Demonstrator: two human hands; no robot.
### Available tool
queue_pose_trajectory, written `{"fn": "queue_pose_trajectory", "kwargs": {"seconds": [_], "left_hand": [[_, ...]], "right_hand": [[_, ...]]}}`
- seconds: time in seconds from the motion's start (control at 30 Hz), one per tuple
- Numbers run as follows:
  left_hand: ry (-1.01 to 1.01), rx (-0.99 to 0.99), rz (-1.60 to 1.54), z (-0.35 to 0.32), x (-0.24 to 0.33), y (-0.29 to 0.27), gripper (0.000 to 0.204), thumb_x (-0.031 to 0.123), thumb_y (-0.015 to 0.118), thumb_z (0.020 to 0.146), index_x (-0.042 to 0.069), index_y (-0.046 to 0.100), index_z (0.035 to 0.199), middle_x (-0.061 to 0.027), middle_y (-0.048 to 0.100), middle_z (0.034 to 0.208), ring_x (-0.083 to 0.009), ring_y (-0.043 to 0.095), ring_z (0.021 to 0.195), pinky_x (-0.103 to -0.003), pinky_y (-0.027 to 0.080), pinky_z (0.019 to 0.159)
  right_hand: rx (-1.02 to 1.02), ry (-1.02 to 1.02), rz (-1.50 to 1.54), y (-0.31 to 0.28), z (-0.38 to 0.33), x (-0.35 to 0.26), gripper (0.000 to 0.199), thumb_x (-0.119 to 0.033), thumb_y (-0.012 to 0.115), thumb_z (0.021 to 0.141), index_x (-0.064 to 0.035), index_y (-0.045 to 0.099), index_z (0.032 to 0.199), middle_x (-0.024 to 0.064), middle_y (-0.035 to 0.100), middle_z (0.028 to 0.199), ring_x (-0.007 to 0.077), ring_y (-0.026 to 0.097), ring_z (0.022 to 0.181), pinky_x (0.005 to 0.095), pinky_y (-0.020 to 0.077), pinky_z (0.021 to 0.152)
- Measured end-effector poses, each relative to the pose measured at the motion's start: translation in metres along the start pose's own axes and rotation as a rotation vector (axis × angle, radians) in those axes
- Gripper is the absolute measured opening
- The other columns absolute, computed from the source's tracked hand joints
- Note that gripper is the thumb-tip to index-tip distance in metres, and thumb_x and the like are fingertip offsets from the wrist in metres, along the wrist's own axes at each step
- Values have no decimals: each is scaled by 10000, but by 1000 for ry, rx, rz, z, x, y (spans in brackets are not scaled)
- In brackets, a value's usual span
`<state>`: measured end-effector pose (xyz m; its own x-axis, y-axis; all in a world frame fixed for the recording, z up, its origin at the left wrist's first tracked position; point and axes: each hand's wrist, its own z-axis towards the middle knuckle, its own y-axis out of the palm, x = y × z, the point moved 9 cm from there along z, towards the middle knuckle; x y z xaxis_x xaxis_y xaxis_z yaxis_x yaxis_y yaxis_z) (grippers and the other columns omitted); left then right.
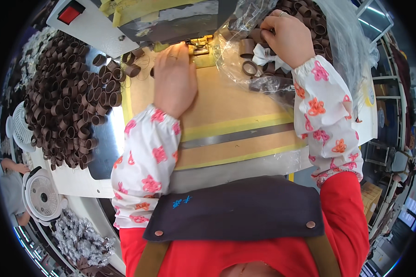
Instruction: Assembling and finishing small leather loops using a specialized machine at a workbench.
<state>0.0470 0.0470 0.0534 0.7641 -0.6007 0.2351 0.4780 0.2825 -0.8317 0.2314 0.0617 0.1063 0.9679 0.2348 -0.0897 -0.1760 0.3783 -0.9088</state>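
Left hand (175, 76) at a lit metal fitting, right hand (289, 39) at a bag of brown rings

Short, dark-brown open-ended rings (246, 48), smooth, matt and thick-walled, fill a crinkled, clear plastic bag (349, 41) by the far right corner of the table. Some show their round openings, others their curved sides. The right hand reaches in over them, its fingers bent; whether they are clamped on a ring, I cannot tell. A white fabric bow (266, 56) lies just below this hand.

The left hand lies palm down near the middle of the far edge, its fingers close together, tips beside the small, brightly lit metal fitting (199, 46). Whether they hold anything is hidden. Beneath it spreads a flat tan sheet (226, 99) edged with yellow tape (240, 124).

Toward the left edge, a large heap of similar brown rings (67, 104) covers much of a grey metal plate (108, 152), tumbled at all angles.
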Motion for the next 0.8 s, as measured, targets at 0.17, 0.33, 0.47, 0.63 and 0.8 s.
{"fn": "queue_pose_trajectory", "kwargs": {"seconds": [0.17, 0.33, 0.47, 0.63, 0.8], "left_hand": [[-28, 92, 106, 5, -9, 13, 210, 150, 554, 786, 11, 532, 941, -146, 581, 811, -318, 533, 825, -394, 385, 758], [-94, -34, -13, 11, -25, 16, 140, 185, 567, 797, 56, 548, 847, -104, 590, 768, -282, 545, 723, -395, 382, 658], [-94, -47, -90, 12, -26, 21, 112, 152, 544, 815, 45, 532, 784, -115, 584, 733, -296, 541, 710, -395, 385, 640], [-93, 81, -265, 9, -24, 14, 82, 116, 542, 814, 34, 535, 806, -107, 562, 664, -286, 528, 628, -379, 384, 622], [-191, -42, -414, 4, -23, 13, 149, 216, 613, 783, 93, 587, 863, 10, 529, 578, -158, 490, 537, -303, 322, 695]], "right_hand": [[-3, -50, 509, 27, -3, -54, 170, -184, 558, 714, -34, 622, 663, 117, 592, 700, 292, 575, 641, 393, 463, 611], [-62, 27, 450, 61, -10, -60, 171, -162, 536, 731, -5, 574, 674, 122, 554, 655, 288, 541, 580, 386, 431, 537], [-25, 44, 413, 66, -9, -64, 175, -193, 535, 721, -41, 567, 640, 122, 563, 635, 297, 567, 603, 405, 456, 560], [6, 6, 266, 65, -11, -72, 184, -176, 524, 728, -30, 540, 618, 118, 541, 595, 285, 554, 560, 384, 439, 505], [9, -1, 181, 67, -13, -75, 206, -192, 525, 733, -23, 536, 616, 120, 528, 560, 279, 554, 545, 383, 434, 481]]}}
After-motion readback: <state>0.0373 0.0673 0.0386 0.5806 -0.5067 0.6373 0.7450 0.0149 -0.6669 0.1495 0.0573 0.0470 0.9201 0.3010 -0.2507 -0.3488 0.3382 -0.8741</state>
